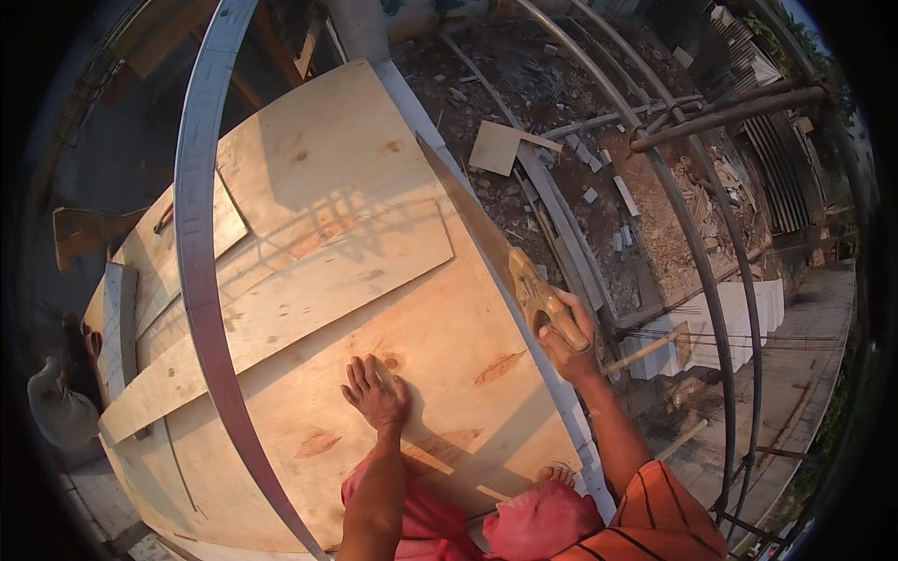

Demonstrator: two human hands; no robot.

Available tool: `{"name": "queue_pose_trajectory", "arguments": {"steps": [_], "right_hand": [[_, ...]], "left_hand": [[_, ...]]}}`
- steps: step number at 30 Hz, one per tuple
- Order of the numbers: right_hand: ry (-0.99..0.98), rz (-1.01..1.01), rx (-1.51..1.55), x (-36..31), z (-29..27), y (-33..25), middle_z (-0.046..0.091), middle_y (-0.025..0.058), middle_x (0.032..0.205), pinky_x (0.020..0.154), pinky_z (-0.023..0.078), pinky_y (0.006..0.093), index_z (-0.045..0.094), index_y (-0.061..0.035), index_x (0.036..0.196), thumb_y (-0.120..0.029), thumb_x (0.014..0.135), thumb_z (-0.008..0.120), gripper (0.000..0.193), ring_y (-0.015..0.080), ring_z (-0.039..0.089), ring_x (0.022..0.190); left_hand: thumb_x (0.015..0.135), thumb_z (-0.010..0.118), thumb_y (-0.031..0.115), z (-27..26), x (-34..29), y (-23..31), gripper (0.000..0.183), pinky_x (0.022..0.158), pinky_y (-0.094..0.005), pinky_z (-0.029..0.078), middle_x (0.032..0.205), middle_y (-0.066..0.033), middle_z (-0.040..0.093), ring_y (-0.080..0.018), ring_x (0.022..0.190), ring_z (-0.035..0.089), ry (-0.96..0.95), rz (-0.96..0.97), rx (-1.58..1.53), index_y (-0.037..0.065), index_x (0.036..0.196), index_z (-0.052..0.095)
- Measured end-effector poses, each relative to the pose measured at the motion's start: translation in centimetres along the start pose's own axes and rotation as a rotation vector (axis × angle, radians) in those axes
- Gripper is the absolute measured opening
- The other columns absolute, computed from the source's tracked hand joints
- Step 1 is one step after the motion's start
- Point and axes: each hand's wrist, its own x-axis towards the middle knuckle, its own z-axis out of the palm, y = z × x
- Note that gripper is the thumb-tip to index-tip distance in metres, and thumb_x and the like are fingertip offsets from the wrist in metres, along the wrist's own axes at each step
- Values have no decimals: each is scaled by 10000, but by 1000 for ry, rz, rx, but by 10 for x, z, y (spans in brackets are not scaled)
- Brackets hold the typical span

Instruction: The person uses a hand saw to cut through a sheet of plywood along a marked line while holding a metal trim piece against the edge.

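The right hand [572,351] has its fingers wrapped around the wooden handle of a hand saw [536,294], which sits at the right-hand edge of a large plywood sheet [449,327], its blade running away from the person along that edge; whether the teeth are in the wood is hard to tell from this angle. The left hand [379,397] lies palm down on the sheet, fingers spread and holding nothing, near a dark knot. Beyond it, a long plywood strip [327,299] rests across the sheet, and a grey metal bar [194,252] passes above both on the left. A bare foot [557,474] is on the sheet near its lower right corner, beside a knee in red cloth [547,519]. To the right, curved by the lens, metal pipes [694,220] stand over rubble-strewn ground [669,201], where an angular plywood offcut [494,148] lies.
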Motion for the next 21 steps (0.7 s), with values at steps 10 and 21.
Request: {"name": "queue_pose_trajectory", "arguments": {"steps": [10,21], "right_hand": [[46,133,148,107,38,12,642,80,1007,653,494,266,555,-47,1298,-31,792,596,508,115,590,763],[-27,149,109,113,22,1,617,39,888,623,472,232,542,-4,1315,-32,809,603,511,77,547,680]], "left_hand": [[837,581,378,12,0,7,688,1184,-570,84,1571,-116,327,-298,1484,220,8,50,-29,166,1467,407],[835,572,378,6,1,11,681,1189,-559,69,1578,-112,303,-295,1489,200,-38,14,-13,161,1459,406]]}}
